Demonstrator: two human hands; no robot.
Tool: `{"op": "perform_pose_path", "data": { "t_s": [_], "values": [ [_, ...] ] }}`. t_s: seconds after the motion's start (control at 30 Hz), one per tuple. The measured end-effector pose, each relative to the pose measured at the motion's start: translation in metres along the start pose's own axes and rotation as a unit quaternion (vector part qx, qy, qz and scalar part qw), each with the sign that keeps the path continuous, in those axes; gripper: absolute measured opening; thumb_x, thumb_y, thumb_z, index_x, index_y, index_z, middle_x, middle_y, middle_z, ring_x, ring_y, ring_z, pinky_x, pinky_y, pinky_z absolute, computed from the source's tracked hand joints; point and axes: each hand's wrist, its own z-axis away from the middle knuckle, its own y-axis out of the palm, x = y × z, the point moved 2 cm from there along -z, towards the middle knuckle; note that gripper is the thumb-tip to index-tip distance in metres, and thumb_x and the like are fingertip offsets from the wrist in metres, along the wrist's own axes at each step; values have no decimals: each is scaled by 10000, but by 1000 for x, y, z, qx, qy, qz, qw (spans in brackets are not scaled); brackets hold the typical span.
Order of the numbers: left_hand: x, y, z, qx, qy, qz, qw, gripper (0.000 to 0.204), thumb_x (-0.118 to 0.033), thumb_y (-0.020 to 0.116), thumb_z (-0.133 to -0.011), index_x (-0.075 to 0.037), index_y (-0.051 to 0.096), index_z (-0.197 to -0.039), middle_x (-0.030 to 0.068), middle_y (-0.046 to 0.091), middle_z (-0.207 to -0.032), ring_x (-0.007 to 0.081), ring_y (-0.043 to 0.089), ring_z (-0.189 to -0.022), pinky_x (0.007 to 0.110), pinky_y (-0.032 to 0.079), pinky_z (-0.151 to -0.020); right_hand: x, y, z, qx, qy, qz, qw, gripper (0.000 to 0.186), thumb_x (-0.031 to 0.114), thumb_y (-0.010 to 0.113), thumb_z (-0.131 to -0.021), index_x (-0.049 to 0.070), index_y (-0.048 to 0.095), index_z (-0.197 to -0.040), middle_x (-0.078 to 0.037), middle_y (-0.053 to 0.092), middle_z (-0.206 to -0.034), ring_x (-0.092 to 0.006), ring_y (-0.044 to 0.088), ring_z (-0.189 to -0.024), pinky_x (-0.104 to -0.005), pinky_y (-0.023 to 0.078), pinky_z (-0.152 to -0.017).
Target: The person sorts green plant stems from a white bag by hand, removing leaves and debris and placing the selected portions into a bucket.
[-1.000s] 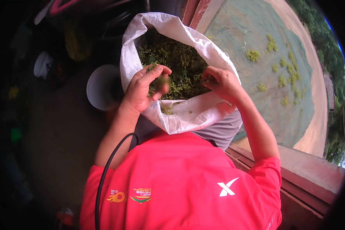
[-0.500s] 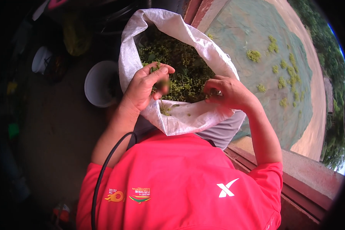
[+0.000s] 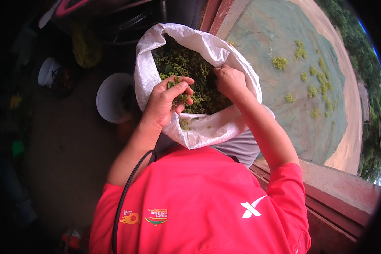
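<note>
An open white woven sack is in front of me on my lap, with dark green leafy sprigs and small pale green clusters inside. My left hand, at the sack's left inner edge, is curled around a bunch of green sprigs. My right hand reaches into the right side of the sack, its fingers bent into the greens; what they hold, if anything, is hidden. A few loose bits lie on the sack's folded near rim.
A white bucket and a smaller white pail stand at the left, near a yellow bag. To the right, beyond a sill, green netting carries scattered pale green clusters. A black cable crosses my left arm.
My right hand has moved up and left, deeper toward the back of the sack's opening. My left hand stays curled around sprigs, now slightly lower and to the right.
</note>
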Motion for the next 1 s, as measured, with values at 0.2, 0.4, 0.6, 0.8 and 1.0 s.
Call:
{"op": "perform_pose_path", "data": {
  "t_s": [0.2,0.4,0.6,0.8,1.0],
  "values": [
    [1,-2,0,-7,5,-4,1000,183,-161,592,-911,-45,638,-1046,48,611,-811,132,604,-649,189,377,-422,-3,0,2,-35,-10,7,999,117,140,569,-773,82,666,-802,-124,643,-836,-309,656,-806,-429,530,-685],
    [2,-4,5,-19,-12,-19,1000,193,-168,589,-916,-34,623,-1051,46,598,-814,118,588,-636,176,373,-414,7,-59,30,-39,19,-114,993,154,210,619,-759,95,674,-846,-101,640,-838,-300,641,-815,-395,517,-727],
    [1,1,4,3,-28,-40,999,253,-246,615,-921,-31,616,-1056,41,601,-825,120,588,-621,183,385,-419,29,-108,53,-87,21,-210,973,128,196,638,-770,92,655,-842,-95,630,-835,-295,636,-790,-394,509,-692],
    [1,10,6,101,-51,37,993,317,-317,643,-905,-62,596,-1088,42,649,-896,126,640,-661,199,417,-439,71,-94,69,-36,-83,-193,977,186,214,675,-795,97,677,-939,-102,626,-790,-304,644,-734,-398,508,-628],
    [10,-6,9,-19,-34,26,999,197,-104,596,-883,-59,588,-1075,68,658,-909,150,663,-704,219,433,-452,39,-91,33,2,-52,-270,961,192,149,629,-801,108,681,-981,-138,663,-795,-305,663,-755,-396,514,-681]
  ]
}}
